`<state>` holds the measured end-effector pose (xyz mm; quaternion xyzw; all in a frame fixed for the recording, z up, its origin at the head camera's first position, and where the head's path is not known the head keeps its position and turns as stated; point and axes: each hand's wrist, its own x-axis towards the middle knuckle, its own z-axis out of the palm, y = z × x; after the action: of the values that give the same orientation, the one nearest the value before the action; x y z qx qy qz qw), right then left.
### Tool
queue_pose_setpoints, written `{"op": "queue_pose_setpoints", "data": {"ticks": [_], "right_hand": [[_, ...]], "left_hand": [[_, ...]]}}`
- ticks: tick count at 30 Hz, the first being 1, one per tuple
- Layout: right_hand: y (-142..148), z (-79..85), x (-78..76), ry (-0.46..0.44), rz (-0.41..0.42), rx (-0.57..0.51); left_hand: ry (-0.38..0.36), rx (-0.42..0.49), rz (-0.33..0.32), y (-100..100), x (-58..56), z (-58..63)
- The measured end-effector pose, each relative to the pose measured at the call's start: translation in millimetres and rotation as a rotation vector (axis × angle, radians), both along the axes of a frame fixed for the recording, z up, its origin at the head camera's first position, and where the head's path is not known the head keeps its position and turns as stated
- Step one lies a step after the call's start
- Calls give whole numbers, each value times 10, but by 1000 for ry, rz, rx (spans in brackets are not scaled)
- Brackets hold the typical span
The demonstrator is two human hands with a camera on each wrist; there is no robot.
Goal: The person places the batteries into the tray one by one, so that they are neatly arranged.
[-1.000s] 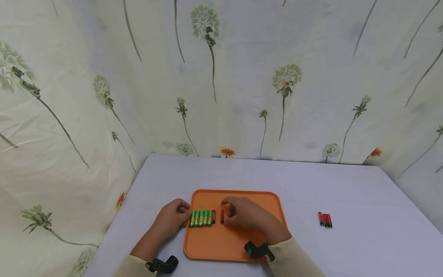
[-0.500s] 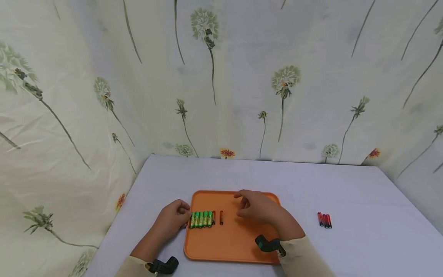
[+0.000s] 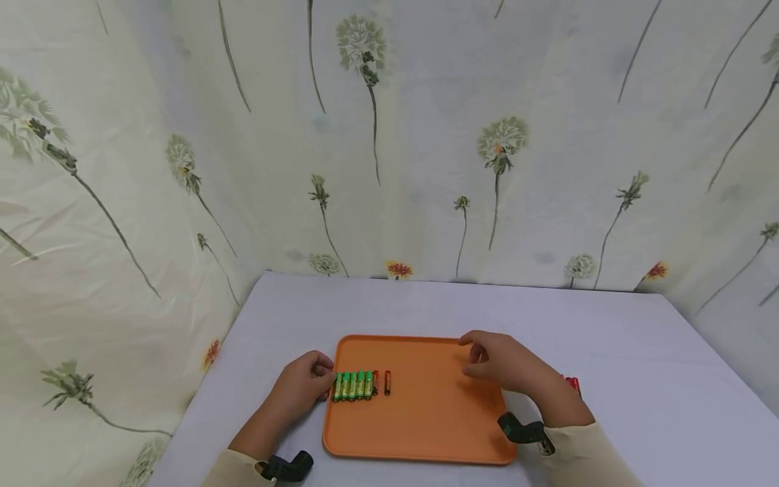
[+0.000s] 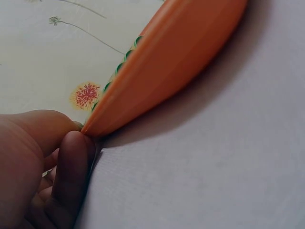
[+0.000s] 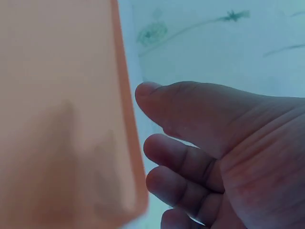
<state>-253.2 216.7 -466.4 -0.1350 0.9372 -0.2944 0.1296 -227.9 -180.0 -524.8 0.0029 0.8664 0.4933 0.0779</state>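
My left hand (image 3: pixel 304 379) pinches the left rim of an orange tray (image 3: pixel 420 433) between thumb and forefinger; the left wrist view shows the grip on the rim (image 4: pixel 138 90). Along the tray's left side, several green batteries (image 3: pixel 352 386) lie side by side in a row. One red battery (image 3: pixel 375 383) lies right beside them, and a second red battery (image 3: pixel 387 383) sits a small gap to the right. Over the tray's right edge hovers my right hand (image 3: pixel 508 362), fingers loosely bent and holding nothing, as the right wrist view also shows.
On the white table (image 3: pixel 639 379), right of the tray, lie red batteries (image 3: pixel 574 384), partly hidden behind my right forearm. A flower-print cloth (image 3: pixel 426 135) hangs behind the table and at its sides.
My right hand has moved away from the right-hand red battery on the tray, rightward to the tray's edge, its forearm now covering part of the table's red batteries. The left hand stays put.
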Motion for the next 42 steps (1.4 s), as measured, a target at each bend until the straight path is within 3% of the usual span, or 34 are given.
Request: {"op": "queue_pose_setpoints", "data": {"ticks": [12,19,24,32,42], "right_hand": [[642,-119,237,31,-93,63],[1019,-69,320,71,-135,101],[1274,-61,321,19,-183,137],[1600,-235,351,-15,-236,178],[1709,-374,458,-73,-262,118]], "left_hand": [[-2,-22,-13,35,0,1],[-2,-30,7,9,-18,5],[-4,-10,2,0,-4,-7],[9,3,0,7,-5,-33],[2,0,-1,-12,-17,-36]]}}
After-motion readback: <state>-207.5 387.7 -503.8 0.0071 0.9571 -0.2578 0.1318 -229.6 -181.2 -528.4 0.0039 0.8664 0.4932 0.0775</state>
